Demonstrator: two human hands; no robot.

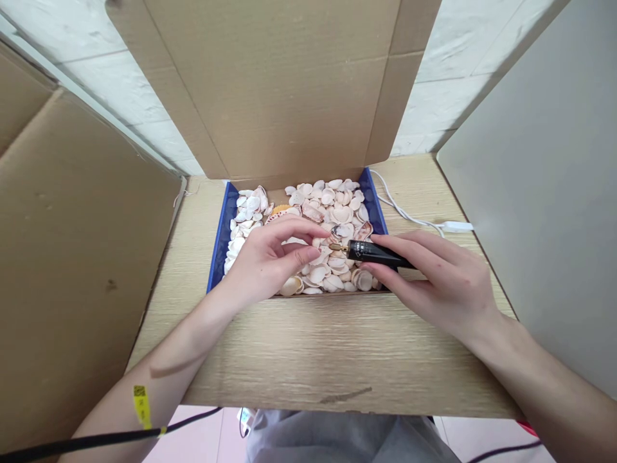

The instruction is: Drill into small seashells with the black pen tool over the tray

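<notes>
My right hand [434,273] is wrapped round a black pen-shaped rotary tool [378,253] with a brass-coloured chuck, its tip pointing left. Close to that tip, my left hand [282,254] pinches a small pale seashell [320,243] between thumb and fingertips, partly hidden by the fingers. Whether the tip touches the shell I cannot tell. Both hands are above a shallow cardboard box with blue sides [220,241], full of white and cream seashells [332,280]. A larger orange-edged scallop shell [279,211] shows behind my left hand.
The box's brown lid [289,83] stands up at the back. A cardboard panel [72,257] rises on the left and a grey panel [540,167] on the right. A white cable [405,212] lies on the wooden table [308,347]; a black cable [87,441] crosses the lower left.
</notes>
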